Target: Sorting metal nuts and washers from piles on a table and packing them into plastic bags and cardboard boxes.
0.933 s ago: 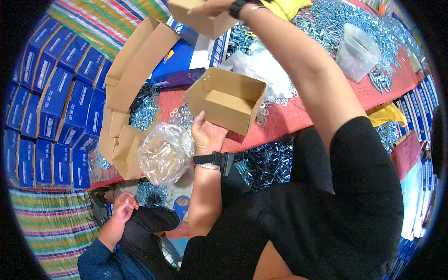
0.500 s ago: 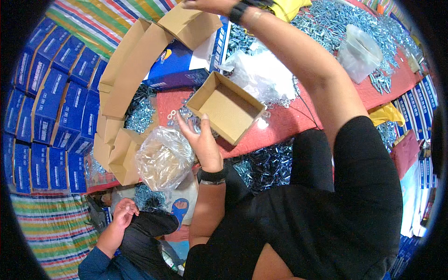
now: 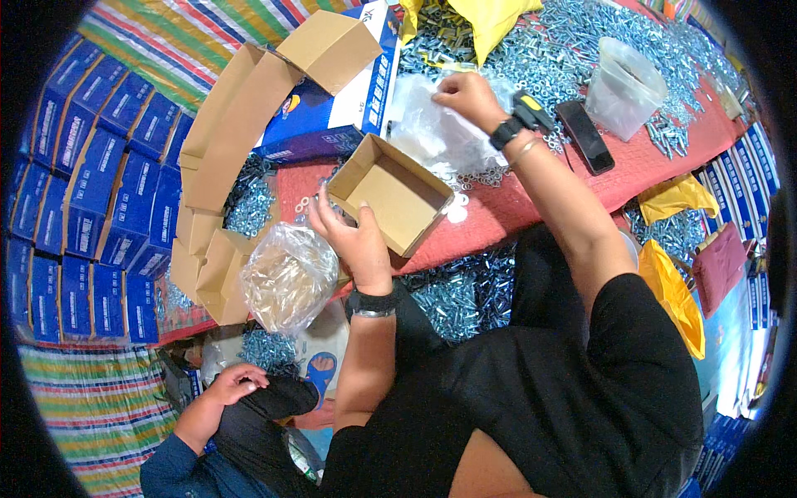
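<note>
An open cardboard box [image 3: 403, 192] with a bare brown inside tilts at the middle of the table. My left hand [image 3: 359, 245] grips its near left side, thumb by the rim and fingers along the outside. Above and right of it, my right hand [image 3: 471, 101] hovers over a clear plastic bag [image 3: 419, 124], fingertips pinched together. Whether the bag or something small is between those fingers, I cannot make out. Flat washers [image 3: 457, 207] lie beside the bag. Left of my left wrist sits a filled clear plastic bag [image 3: 290, 278].
Empty cardboard boxes [image 3: 237, 124] curve along the left, beside a blue-white carton [image 3: 320, 124]. Loose metal fasteners [image 3: 564, 41] heap at the back, near a translucent bucket [image 3: 627, 87] and a phone [image 3: 585, 137]. Blue boxes [image 3: 91, 191] are stacked left; another person's hand [image 3: 237, 383] is lower left.
My right hand has come back from the far-left boxes to the plastic bag, its fingers now pinched. My left hand and the cardboard box have shifted slightly left. The phone has come into view.
</note>
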A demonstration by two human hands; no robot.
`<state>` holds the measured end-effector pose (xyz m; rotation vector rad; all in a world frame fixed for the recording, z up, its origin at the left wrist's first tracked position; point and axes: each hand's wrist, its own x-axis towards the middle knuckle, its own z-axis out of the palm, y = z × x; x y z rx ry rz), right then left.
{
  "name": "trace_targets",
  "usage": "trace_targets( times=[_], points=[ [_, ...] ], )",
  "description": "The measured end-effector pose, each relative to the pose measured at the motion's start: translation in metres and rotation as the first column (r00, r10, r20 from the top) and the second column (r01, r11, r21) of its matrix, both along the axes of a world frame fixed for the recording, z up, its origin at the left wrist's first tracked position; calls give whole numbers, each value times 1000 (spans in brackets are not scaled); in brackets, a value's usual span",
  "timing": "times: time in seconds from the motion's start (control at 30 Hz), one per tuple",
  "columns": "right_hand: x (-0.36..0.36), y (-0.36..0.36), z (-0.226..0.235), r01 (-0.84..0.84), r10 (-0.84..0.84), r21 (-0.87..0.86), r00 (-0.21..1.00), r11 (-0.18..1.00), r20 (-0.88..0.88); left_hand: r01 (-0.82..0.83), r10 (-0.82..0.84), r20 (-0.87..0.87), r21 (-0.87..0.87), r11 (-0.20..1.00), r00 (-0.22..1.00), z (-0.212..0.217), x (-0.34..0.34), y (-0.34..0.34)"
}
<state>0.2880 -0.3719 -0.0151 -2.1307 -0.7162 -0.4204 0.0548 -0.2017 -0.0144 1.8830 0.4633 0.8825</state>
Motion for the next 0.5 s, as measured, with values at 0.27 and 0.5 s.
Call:
trace_targets(
  times=[0.27, 0.5],
  points=[
    [-89, -40, 40, -41, 53, 270, 998, 962, -38, 558, -541, 147, -318, 767, 828, 50, 18, -48],
    [-127, -61, 44, -125, 127, 88, 992, 988, -12, 521, -683, 163, -775, 358, 712, 40, 64, -78]
  ],
)
